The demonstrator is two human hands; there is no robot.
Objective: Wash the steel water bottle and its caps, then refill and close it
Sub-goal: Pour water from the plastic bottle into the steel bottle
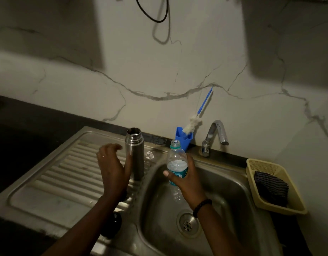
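1. My left hand [113, 163] sits beside the steel bottle [134, 154], fingers spread and relaxed, gripping nothing; the thumb side looks to be just touching the bottle's wall, though I cannot confirm contact.
2. My right hand [185, 174] has its fingers wrapped around a clear plastic bottle [177, 163], uncapped, upright, part full of water, held over the sink basin [224, 182].
3. The steel bottle stands upright and open-mouthed on the ribbed drainboard [67, 174], close to the basin edge.
4. Judgement: refill step in hand. Next move calls for steadying the steel bottle with my left hand, then tipping the plastic bottle's neck over its narrow mouth; spill risk is high.
5. A dark round object [112, 226], possibly a cap, lies at the drainboard's near edge; closing not yet done.
6. Surroundings: dim light, marble-veined wall, tap [216, 135], blue holder [183, 138] with bottle brush [193, 123], yellow basket [259, 165] holding a dark cloth [270, 187].
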